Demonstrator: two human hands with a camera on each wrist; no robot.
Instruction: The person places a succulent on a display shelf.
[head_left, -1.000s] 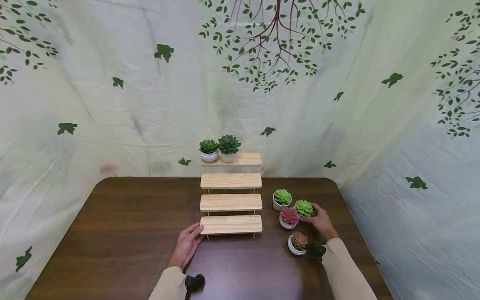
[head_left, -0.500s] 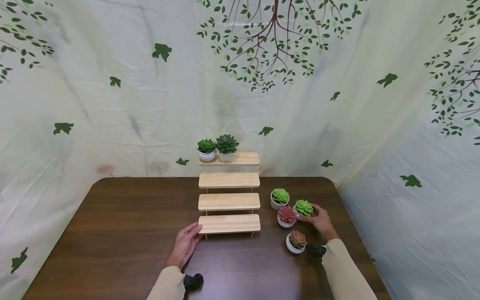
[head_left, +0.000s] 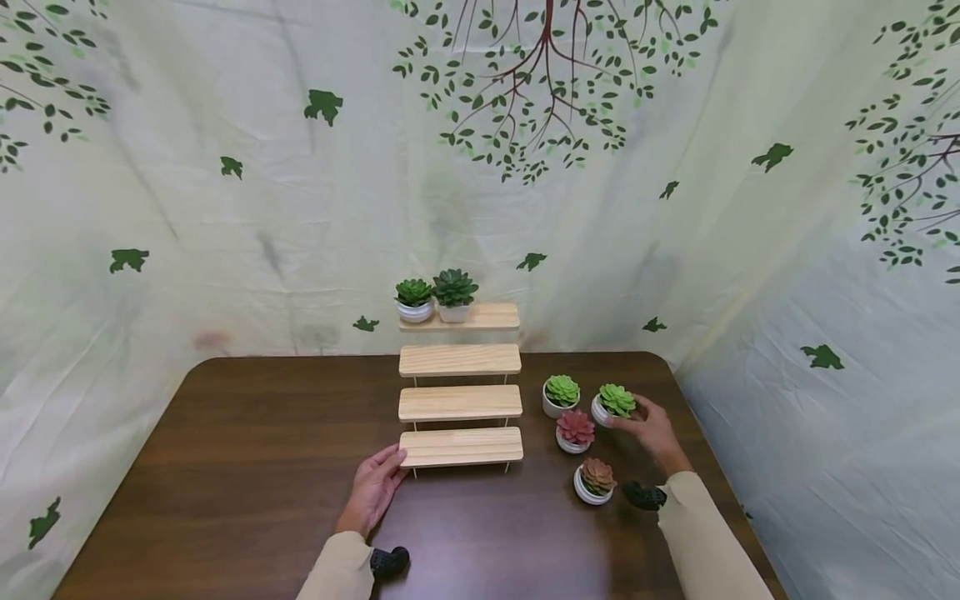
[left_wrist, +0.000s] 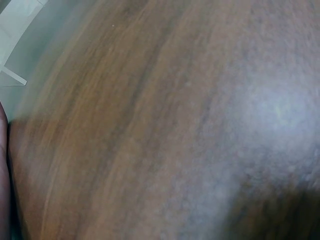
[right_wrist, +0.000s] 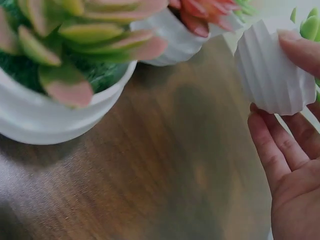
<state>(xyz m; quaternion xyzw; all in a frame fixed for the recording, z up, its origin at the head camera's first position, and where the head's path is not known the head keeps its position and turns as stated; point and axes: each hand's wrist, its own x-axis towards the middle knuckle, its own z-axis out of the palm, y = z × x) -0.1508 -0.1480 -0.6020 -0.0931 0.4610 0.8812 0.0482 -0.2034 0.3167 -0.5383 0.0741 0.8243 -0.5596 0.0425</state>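
Observation:
In the head view my left hand (head_left: pixel 371 490) pinches the left end of the lowest board of a four-tier wooden shelf stand (head_left: pixel 461 447). Only a sliver of that hand (left_wrist: pixel 4 185) shows in the left wrist view. My right hand (head_left: pixel 655 433) holds a small bright green potted succulent (head_left: pixel 617 400) at the table's right side. Up close in the right wrist view, its ribbed white pot (right_wrist: pixel 272 67) is tilted between thumb and fingers, above the tabletop. Near it stand a second bright green succulent (head_left: pixel 562 390), a pink-red one (head_left: pixel 575 427) and a reddish-brown one (head_left: pixel 597 476).
Two darker green succulents, one in a round white pot (head_left: pixel 415 312) and one in a paler pot (head_left: pixel 454 313), stand on the left of the top board. The brown wooden table (head_left: pixel 247 467) backs onto a leaf-printed cloth (head_left: pixel 247 283).
My right hand has drawn the bright green succulent to the right and slightly back, away from the pink-red one. The left hand keeps its place on the stand.

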